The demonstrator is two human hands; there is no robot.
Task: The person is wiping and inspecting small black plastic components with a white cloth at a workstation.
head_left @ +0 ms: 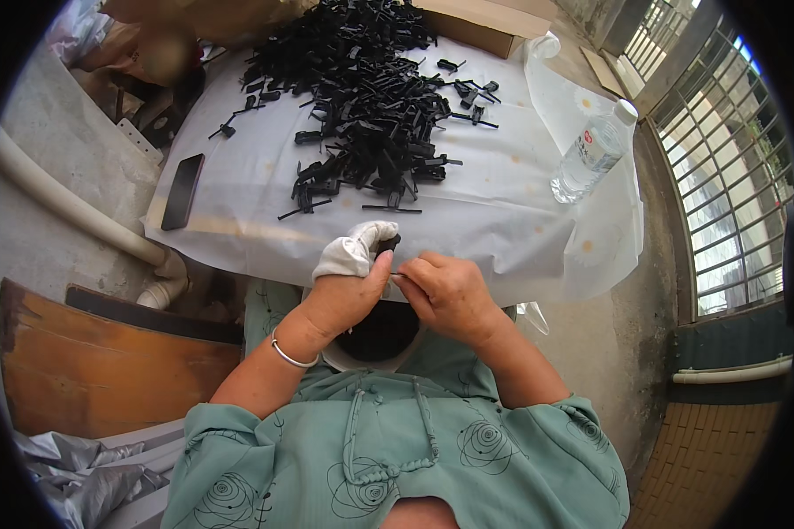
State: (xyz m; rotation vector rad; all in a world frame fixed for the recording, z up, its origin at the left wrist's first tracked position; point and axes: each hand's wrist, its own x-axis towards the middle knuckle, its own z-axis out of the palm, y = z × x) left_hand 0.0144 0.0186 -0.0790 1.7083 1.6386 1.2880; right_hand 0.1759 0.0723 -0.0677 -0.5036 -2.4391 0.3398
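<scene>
One table, draped in a white plastic cover with pale flower motifs. Across its middle, running from the far edge towards the person, one heap of black plastic parts, many with thin arms, loosely piled; a few stragglers lie apart around its fringe. One cardboard box, brown, at the far edge beyond the heap; its contents I cannot see from here. One white bucket, round-rimmed, between the person's knees and below the hands, holding a dark mass whose pieces cannot be told apart. One clear plastic bottle, white-capped, near the table's right edge; its fill level is unclear. One dark smartphone, flat near the left edge. One left hand, fingers under a white cloth glove, thumb bare, grasping a black part above the bucket. One right hand, thumb and forefinger pinching a slim piece beside that part.
</scene>
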